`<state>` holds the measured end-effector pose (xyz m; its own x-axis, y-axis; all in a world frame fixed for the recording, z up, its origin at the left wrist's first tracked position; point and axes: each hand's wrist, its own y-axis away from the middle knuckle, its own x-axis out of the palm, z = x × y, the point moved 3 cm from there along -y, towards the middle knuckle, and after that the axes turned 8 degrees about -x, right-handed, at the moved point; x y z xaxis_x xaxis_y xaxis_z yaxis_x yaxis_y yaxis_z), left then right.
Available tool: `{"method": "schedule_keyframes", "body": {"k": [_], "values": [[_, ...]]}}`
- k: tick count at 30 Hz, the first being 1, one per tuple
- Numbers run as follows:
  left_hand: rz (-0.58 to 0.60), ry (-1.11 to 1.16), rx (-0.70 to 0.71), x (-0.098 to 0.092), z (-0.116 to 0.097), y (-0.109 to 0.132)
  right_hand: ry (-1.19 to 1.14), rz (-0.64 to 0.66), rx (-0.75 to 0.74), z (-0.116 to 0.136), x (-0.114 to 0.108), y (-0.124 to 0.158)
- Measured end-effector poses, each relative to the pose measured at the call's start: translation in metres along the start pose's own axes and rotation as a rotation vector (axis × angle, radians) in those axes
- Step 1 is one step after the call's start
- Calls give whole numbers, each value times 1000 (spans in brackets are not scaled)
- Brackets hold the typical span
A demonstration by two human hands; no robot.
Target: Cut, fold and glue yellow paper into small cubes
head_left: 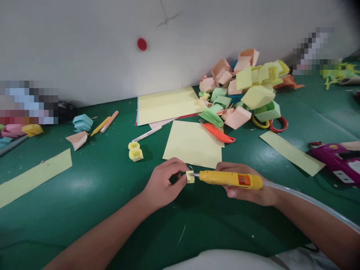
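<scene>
Between the thumb and fingertips of my left hand is a small pale-yellow folded paper piece. My right hand is wrapped around a yellow hot glue pen with an orange window and a long translucent stick trailing from its back end. Its metal tip meets the small paper piece, touching or nearly touching it. Just beyond my hands lies a pale-yellow paper sheet. Two joined yellow paper boxes stand on the green table to the left of it.
Folded paper boxes are heaped at the back right, by an orange-red cutter and scissors. Paper strips lie on both sides. A purple tool sits far right. Pens and a blue paper piece are left.
</scene>
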<state>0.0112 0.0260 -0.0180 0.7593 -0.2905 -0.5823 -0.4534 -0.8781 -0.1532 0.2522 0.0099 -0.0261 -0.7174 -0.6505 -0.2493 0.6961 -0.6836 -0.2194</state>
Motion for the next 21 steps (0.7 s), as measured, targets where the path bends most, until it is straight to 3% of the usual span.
{"method": "schedule_keyframes", "body": {"k": [21], "values": [[-8,4,7,0,0,0,21,-4,-21,4,0,0]]}}
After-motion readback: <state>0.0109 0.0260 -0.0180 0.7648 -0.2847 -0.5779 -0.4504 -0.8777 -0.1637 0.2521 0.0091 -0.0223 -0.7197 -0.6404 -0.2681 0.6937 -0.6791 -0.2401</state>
